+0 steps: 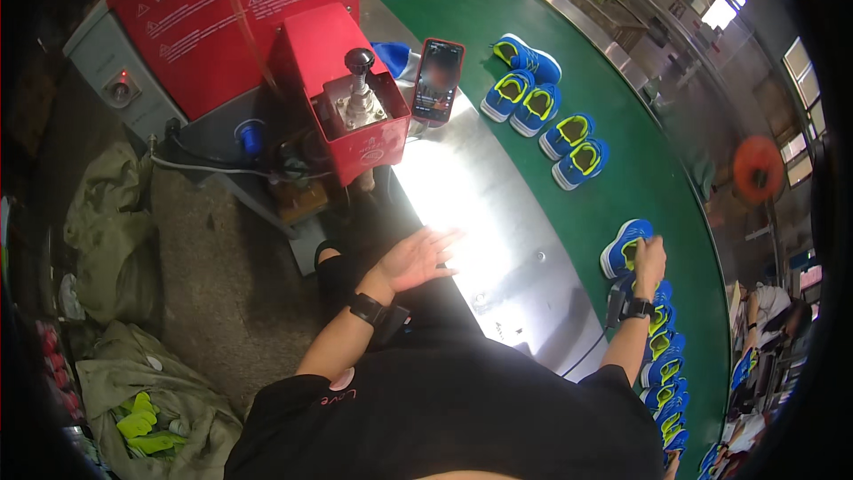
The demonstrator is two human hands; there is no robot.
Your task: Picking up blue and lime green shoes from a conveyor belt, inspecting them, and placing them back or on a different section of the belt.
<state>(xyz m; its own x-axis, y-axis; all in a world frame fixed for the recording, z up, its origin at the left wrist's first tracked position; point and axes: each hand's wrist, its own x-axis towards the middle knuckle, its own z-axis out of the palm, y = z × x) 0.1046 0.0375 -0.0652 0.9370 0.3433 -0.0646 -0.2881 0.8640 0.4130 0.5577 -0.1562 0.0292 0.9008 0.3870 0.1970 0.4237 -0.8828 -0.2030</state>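
My right hand (651, 265) is closed on the collar of a blue sports shoe (620, 243) with a yellow-green lining and white sole. That shoe sits on the green conveyor belt (524, 178), at the head of a row of matching shoes (665, 351) running toward the near right. Over the edge of the brightly lit metal table (506, 276), my left hand (419, 258) is open, palm up and fingers spread, with nothing in it. Each wrist carries a dark strap with a small box.
Farther up the belt stand several more blue shoes (536, 108). A red machine (322, 53) with a black-knobbed lever is at the far left, beside a phone (437, 80) propped upright. Sacks (160, 382), one holding yellow-green pieces, lie at the left. Another person's fingers (672, 462) show at the lower right.
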